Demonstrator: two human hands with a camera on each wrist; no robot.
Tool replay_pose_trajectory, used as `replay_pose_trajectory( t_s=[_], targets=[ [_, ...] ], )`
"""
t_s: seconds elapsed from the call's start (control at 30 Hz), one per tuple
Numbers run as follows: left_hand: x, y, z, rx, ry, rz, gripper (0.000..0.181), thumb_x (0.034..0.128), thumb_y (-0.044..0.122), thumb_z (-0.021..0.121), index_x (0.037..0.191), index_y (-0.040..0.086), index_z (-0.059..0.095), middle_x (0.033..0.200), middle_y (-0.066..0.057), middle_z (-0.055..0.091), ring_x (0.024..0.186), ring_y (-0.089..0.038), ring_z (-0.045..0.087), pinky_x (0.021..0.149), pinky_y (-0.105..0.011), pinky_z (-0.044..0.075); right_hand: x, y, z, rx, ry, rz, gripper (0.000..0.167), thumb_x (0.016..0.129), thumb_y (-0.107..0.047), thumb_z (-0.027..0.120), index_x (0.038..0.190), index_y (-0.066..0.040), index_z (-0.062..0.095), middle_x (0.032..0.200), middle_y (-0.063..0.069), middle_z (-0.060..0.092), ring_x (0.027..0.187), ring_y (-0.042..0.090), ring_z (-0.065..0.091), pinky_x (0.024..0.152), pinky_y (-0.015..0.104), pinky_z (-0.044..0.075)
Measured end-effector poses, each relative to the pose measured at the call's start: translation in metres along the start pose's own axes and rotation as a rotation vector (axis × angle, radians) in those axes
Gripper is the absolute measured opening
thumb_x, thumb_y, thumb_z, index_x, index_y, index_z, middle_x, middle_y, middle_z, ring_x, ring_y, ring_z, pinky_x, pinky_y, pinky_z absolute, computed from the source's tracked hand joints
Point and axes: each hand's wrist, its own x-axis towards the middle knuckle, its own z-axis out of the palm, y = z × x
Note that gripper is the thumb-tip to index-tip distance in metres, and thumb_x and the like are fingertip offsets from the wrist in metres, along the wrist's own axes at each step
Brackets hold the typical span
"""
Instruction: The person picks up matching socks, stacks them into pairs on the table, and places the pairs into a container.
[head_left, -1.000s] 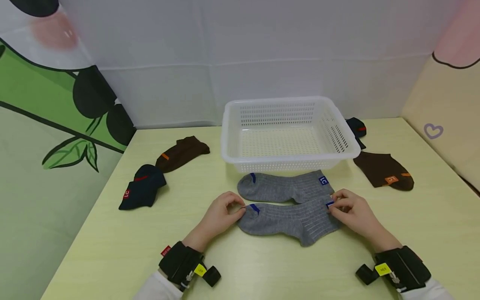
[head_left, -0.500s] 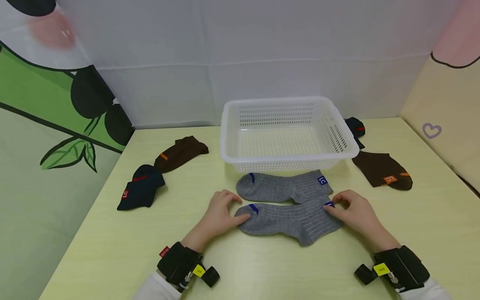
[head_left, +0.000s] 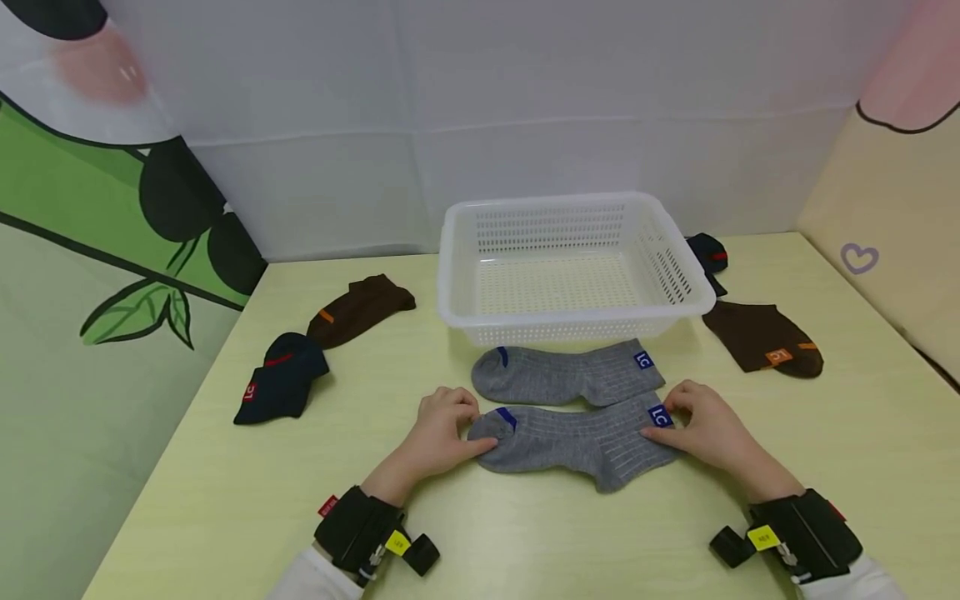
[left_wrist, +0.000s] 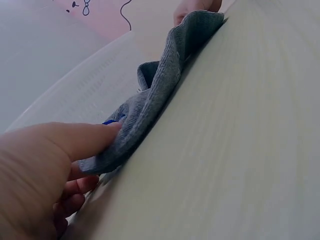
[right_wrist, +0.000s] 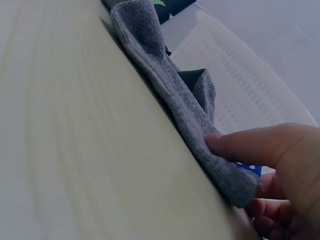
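Note:
Two grey socks lie flat, one above the other, in the head view: the far sock [head_left: 562, 375] and the near sock [head_left: 577, 433], toes to the left. My left hand [head_left: 442, 433] holds the near sock's toe, thumb on top and fingers at its edge; the left wrist view shows the toe [left_wrist: 132, 117] between thumb and fingers. At the cuff end, my right hand [head_left: 708, 425] has its thumb on the fabric beside the blue label [head_left: 660, 416]. In the right wrist view, the cuff [right_wrist: 230, 182] sits between thumb and curled fingers.
Behind the socks stands a white basket [head_left: 577, 321] with nothing in it. To the left lie a brown sock [head_left: 363, 310] and a dark sock [head_left: 283, 379]. To the right are another brown sock [head_left: 757, 333] and a dark one [head_left: 708, 252] partly behind the basket.
Both thumbs have shifted slightly toward me along the near sock's ends. More of its blue label shows beside my right hand. The socks have barely moved.

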Motion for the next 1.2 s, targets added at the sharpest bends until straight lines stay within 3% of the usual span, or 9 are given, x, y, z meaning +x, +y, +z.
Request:
replay_pose_trajectory(
  t_s=[0.13, 0.3, 0.4, 0.47, 0.57, 0.73, 0.87, 1.03, 1.2],
  targets=[
    [0.001, -0.001, -0.001, -0.113, 0.011, 0.038, 0.021, 0.0807, 0.018, 0.074, 0.071, 0.015, 0.057, 0.073, 0.006, 0.052, 0.072, -0.011, 0.042, 0.072, -0.029, 0.031, 0.0, 0.002, 0.001, 0.018, 0.007, -0.051, 0.026, 0.069, -0.016, 0.083, 0.072, -0.008, 0.058, 0.077, -0.002, 0.052, 0.071, 0.009, 0.042, 0.062, 0.024, 0.038],
    [0.0, 0.001, -0.004, -0.369, -0.059, -0.102, 0.016, 0.0912, 0.016, 0.063, 0.078, 0.011, 0.055, 0.063, 0.005, 0.04, 0.06, -0.006, 0.04, 0.061, -0.021, 0.034, -0.001, 0.006, 0.002, 0.099, -0.017, -0.103, 0.022, 0.074, -0.011, 0.079, 0.074, -0.012, 0.057, 0.079, -0.005, 0.052, 0.074, 0.006, 0.042, 0.066, 0.024, 0.038],
    [0.0, 0.003, -0.004, -0.456, -0.063, -0.166, 0.017, 0.094, 0.018, 0.059, 0.082, 0.008, 0.053, 0.06, 0.005, 0.039, 0.053, -0.005, 0.04, 0.057, -0.021, 0.034, -0.002, 0.008, 0.002, 0.294, -0.082, -0.109, 0.014, 0.082, -0.005, 0.07, 0.079, -0.009, 0.058, 0.08, -0.008, 0.052, 0.075, 0.003, 0.045, 0.066, 0.021, 0.039],
    [0.001, 0.004, -0.004, -0.493, -0.041, -0.186, 0.017, 0.0947, 0.018, 0.057, 0.084, 0.005, 0.052, 0.058, 0.004, 0.038, 0.049, -0.005, 0.038, 0.053, -0.021, 0.032, -0.003, 0.009, 0.001, 0.491, -0.134, -0.117, 0.004, 0.088, 0.0, 0.062, 0.088, -0.003, 0.058, 0.083, -0.009, 0.055, 0.074, 0.002, 0.05, 0.065, 0.02, 0.042],
    [0.002, 0.005, -0.005, -0.558, -0.002, -0.229, 0.015, 0.0954, 0.013, 0.055, 0.087, 0.001, 0.052, 0.057, 0.002, 0.039, 0.047, -0.005, 0.035, 0.05, -0.02, 0.029, -0.003, 0.009, 0.001, 0.778, -0.199, -0.126, 0.014, 0.095, 0.002, 0.049, 0.101, -0.005, 0.058, 0.089, -0.011, 0.06, 0.077, 0.003, 0.057, 0.067, 0.02, 0.048],
    [0.006, 0.004, -0.006, -0.719, 0.067, -0.297, 0.016, 0.0964, 0.006, 0.051, 0.108, -0.005, 0.049, 0.069, -0.001, 0.051, 0.052, -0.005, 0.038, 0.05, -0.02, 0.029, 0.001, 0.005, 0.004, 1.016, -0.152, -0.096, 0.019, 0.1, -0.005, 0.04, 0.097, -0.015, 0.055, 0.083, -0.01, 0.061, 0.073, 0.002, 0.057, 0.062, 0.019, 0.047],
    [0.009, 0.003, -0.006, -0.824, 0.104, -0.285, 0.03, 0.0964, 0.002, 0.049, 0.124, -0.002, 0.037, 0.078, 0.0, 0.053, 0.061, -0.007, 0.042, 0.056, -0.02, 0.031, 0.006, 0.0, 0.006, 1.03, 0.007, -0.009, 0.017, 0.1, -0.009, 0.045, 0.096, -0.019, 0.059, 0.077, -0.012, 0.063, 0.064, 0.001, 0.056, 0.052, 0.017, 0.045],
    [0.013, 0.003, -0.004, -0.853, 0.148, -0.215, 0.036, 0.0951, -0.001, 0.049, 0.126, 0.0, 0.031, 0.075, 0.0, 0.05, 0.062, -0.007, 0.042, 0.057, -0.02, 0.032, 0.01, -0.004, 0.007, 0.936, 0.13, 0.132, 0.013, 0.097, -0.014, 0.052, 0.096, -0.025, 0.059, 0.073, -0.013, 0.063, 0.058, 0.001, 0.052, 0.047, 0.017, 0.041],
    [0.019, 0.0, -0.002, -0.819, 0.195, -0.189, 0.031, 0.0952, -0.001, 0.049, 0.122, 0.0, 0.035, 0.069, 0.001, 0.041, 0.058, -0.006, 0.034, 0.056, -0.021, 0.03, 0.015, -0.004, 0.009, 0.873, 0.181, 0.102, 0.015, 0.097, -0.009, 0.051, 0.101, -0.023, 0.054, 0.073, -0.014, 0.061, 0.059, 0.001, 0.05, 0.049, 0.02, 0.035]
  ],
)
